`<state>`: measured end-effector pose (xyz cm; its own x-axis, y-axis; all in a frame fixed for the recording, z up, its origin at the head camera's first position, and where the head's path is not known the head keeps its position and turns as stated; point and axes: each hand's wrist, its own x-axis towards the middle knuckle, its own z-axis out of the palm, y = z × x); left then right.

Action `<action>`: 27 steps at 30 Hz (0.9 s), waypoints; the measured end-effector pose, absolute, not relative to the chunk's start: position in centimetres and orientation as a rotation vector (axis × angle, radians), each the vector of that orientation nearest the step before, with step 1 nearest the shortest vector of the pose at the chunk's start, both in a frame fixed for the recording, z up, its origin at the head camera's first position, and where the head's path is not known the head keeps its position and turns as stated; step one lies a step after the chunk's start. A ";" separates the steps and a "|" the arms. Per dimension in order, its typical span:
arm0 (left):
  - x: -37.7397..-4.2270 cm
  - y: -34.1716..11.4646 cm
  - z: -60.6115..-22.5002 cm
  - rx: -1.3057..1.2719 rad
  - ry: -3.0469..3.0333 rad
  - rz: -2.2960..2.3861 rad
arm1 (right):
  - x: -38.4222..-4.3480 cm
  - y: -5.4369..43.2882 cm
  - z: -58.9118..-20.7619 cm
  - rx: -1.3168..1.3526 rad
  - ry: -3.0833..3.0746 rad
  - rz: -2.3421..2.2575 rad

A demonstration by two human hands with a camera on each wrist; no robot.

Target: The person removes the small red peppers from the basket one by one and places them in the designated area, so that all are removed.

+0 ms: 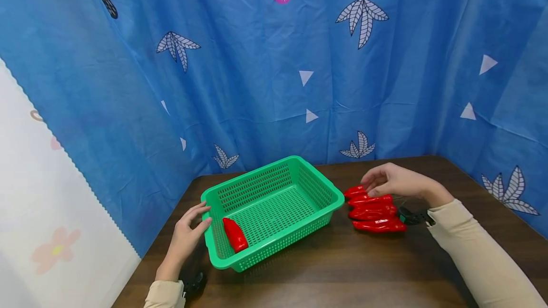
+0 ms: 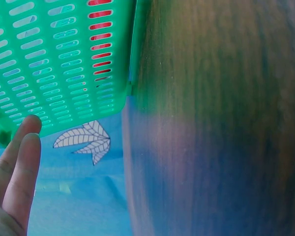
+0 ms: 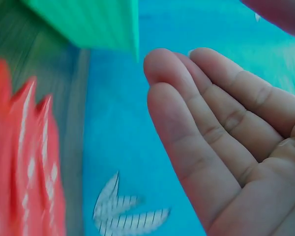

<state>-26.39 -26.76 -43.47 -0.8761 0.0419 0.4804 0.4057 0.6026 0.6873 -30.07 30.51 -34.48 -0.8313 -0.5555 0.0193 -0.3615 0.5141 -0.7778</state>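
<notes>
My left hand (image 1: 187,234) is at the left end of a green plastic basket (image 1: 274,244), its fingertips right at the rim. In the left wrist view two fingers (image 2: 22,182) extend fairly straight beside the slotted wall. One glossy red pepper (image 1: 235,235) lies inside the basket, near that left end. My right hand (image 1: 396,180) hovers above a row of several similar red peppers (image 1: 378,225) on the table, overlapping the farthest ones. The right wrist view shows its fingers (image 3: 187,142) loosely bent, with nothing held.
The dark wooden table (image 1: 342,270) carries the basket left of centre and the pepper row to its right. A blue patterned curtain (image 1: 274,84) hangs behind the table's far edge and along its sides. A black wrist device (image 1: 413,216) sits under the right wrist.
</notes>
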 end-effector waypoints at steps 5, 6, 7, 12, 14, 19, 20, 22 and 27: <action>-26.5 -26.8 -43.4 -0.368 -2.406 -1.173 | -31.2 26.7 -32.8 -0.887 2.467 -1.202; -26.5 -26.8 -43.4 -0.368 -2.405 -1.172 | -31.4 25.9 -32.6 -0.903 2.449 -1.207; -26.5 -26.8 -43.5 -0.367 -2.404 -1.169 | -31.7 25.3 -32.3 -0.926 2.428 -1.209; -26.4 -26.8 -43.6 -0.369 -2.403 -1.170 | -33.0 22.1 -31.2 -1.030 2.362 -1.167; -26.4 -26.8 -43.6 -0.365 -2.410 -1.177 | -33.4 20.9 -30.7 -1.066 2.349 -1.138; -26.5 -26.9 -43.6 -0.352 -2.418 -1.203 | -34.3 17.9 -29.7 -1.136 2.283 -1.121; -26.5 -27.0 -43.6 -0.352 -2.416 -1.208 | -34.4 17.3 -29.6 -1.148 2.260 -1.127; -26.5 -27.0 -43.6 -0.350 -2.414 -1.206 | -34.7 16.1 -29.5 -1.162 2.215 -1.143; -26.7 -27.0 -43.7 -0.365 -2.402 -1.191 | -35.2 13.5 -29.4 -1.164 2.146 -1.171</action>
